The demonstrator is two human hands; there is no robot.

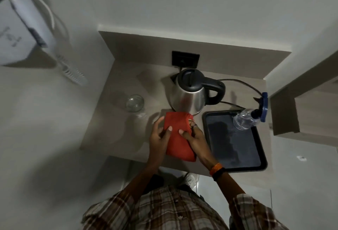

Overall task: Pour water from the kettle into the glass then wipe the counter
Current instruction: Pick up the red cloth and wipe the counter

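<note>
A steel kettle [190, 94] with a black lid and handle stands upright at the back of the beige counter [113, 134]. A clear glass [135, 103] stands to its left. In front of the kettle a folded red cloth [178, 136] is held between both hands. My left hand [160, 136] grips its left edge with the thumb on top. My right hand [194, 138], wearing a ring, grips its right edge. Whether the cloth touches the counter I cannot tell.
A black tray [263, 156] lies on the counter at the right, with a clear spray bottle [247, 119] with a blue head on its far corner. The kettle's cord runs to a black wall socket [185, 58]. A white appliance [23, 33] hangs on the left wall.
</note>
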